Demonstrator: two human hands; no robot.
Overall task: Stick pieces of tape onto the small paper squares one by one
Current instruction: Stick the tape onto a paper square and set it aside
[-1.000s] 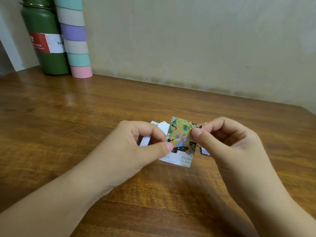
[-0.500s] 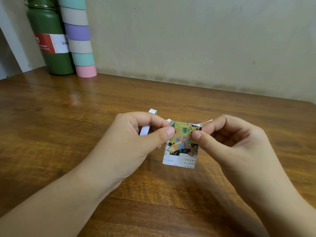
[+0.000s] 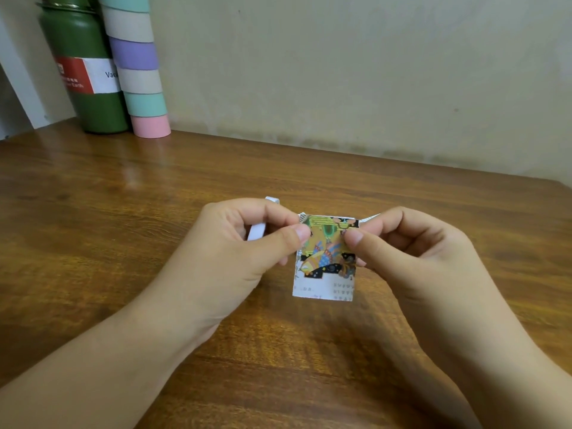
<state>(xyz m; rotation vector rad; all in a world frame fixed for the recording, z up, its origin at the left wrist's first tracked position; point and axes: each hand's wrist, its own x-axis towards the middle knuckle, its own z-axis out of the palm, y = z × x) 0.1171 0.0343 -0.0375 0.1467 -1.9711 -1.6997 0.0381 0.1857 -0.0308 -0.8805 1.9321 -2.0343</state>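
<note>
Small white paper square (image 3: 322,289), multicoloured patterned tape piece (image 3: 325,249); brown wood-grain worktop (image 3: 123,212); dark green bottle (image 3: 83,72), red-white label; pastel tape-roll stack (image 3: 136,66).

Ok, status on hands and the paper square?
Left hand and right hand pinch the paper square above the table. Patterned tape covers its upper part. Nothing in the way.

Small paper square (image 3: 323,286) with patterned tape (image 3: 325,252) across its upper part, pinched at the top corners by left hand (image 3: 244,243) and right hand (image 3: 411,252) above wooden table (image 3: 123,212). Far left: green bottle (image 3: 83,72) beside stacked tape rolls (image 3: 139,66), against wall (image 3: 340,72).
</note>
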